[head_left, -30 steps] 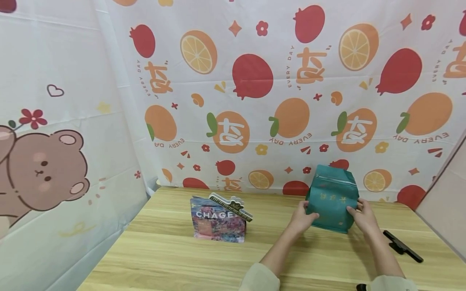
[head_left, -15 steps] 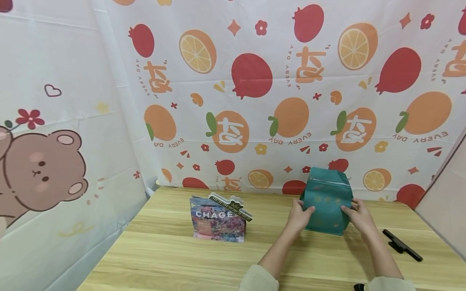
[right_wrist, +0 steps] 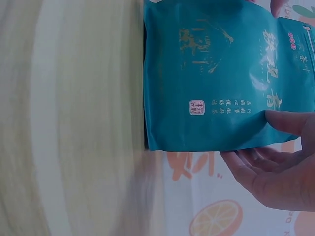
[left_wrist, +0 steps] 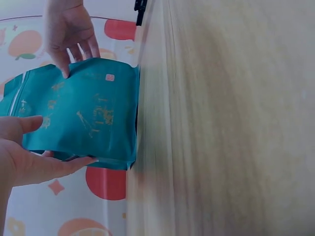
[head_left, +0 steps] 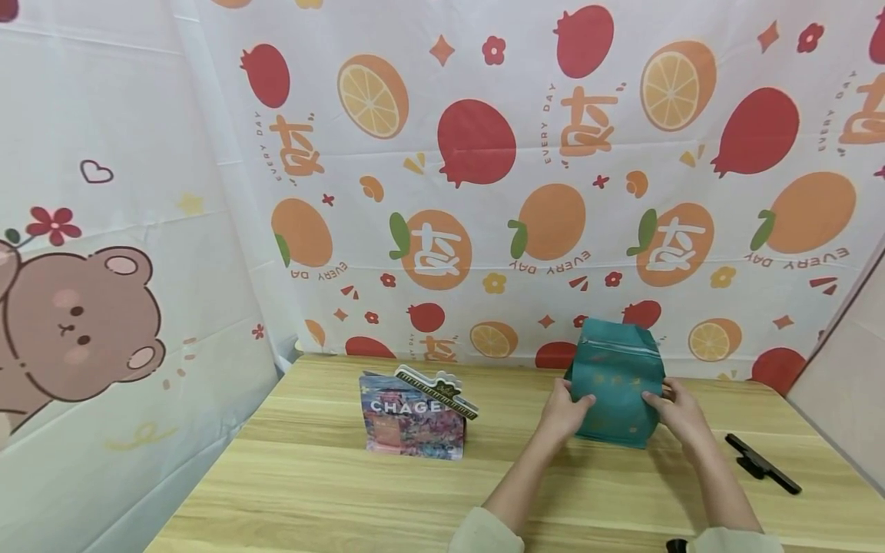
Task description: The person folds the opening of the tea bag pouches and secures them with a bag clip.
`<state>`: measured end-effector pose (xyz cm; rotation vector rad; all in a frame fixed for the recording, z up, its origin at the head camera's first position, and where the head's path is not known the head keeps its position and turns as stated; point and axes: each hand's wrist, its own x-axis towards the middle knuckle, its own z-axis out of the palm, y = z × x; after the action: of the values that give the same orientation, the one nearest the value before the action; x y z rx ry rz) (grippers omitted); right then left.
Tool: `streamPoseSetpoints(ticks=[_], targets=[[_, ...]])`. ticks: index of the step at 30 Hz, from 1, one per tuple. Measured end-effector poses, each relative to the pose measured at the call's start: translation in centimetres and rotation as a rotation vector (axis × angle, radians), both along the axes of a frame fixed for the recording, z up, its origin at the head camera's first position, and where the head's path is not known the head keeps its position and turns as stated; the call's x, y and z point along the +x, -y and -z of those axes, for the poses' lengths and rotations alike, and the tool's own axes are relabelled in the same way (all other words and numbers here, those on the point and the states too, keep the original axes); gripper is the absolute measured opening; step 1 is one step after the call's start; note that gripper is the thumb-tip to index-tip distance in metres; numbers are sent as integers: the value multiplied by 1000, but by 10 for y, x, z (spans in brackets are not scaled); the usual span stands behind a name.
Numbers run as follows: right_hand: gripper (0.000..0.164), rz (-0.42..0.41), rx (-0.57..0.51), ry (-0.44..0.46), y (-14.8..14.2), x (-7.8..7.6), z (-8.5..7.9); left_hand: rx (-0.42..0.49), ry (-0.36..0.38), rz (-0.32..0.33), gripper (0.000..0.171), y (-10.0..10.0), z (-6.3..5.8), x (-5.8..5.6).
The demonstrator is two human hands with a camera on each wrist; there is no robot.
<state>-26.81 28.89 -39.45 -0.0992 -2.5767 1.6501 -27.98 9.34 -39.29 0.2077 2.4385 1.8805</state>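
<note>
A teal zip-top pouch with gold lettering (head_left: 615, 395) stands upright on the wooden table, its top leaning back slightly in the head view. My left hand (head_left: 565, 413) grips its left side, thumb on the front and fingers round the edge. On the opposite side, my right hand (head_left: 679, 413) holds it the same way. In the left wrist view the left hand (left_wrist: 34, 160) has its thumb on the pouch's face and its fingers along the side. The right wrist view shows the right hand (right_wrist: 283, 174) with its thumb pressed on the front. The pouch's bottom meets the table.
To the left stands a colourful pouch marked CHAGEE (head_left: 408, 430), with a white-and-gold sealing clip (head_left: 437, 390) slanting across its top corner. A black sealing clip (head_left: 763, 465) lies right of the right arm. A fruit-print cloth (head_left: 484, 230) hangs behind the table (head_left: 311, 499).
Both hands have shifted the teal pouch left and slightly nearer, most of it in the first half second. The other pouch and the black clip have stayed put.
</note>
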Motion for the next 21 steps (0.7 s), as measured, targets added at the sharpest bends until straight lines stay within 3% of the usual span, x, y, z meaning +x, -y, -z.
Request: streamPoseSetpoints(ticks=[21], targets=[[57, -57, -9, -8, 12, 4, -3, -26, 5, 43, 35, 31, 0, 0]])
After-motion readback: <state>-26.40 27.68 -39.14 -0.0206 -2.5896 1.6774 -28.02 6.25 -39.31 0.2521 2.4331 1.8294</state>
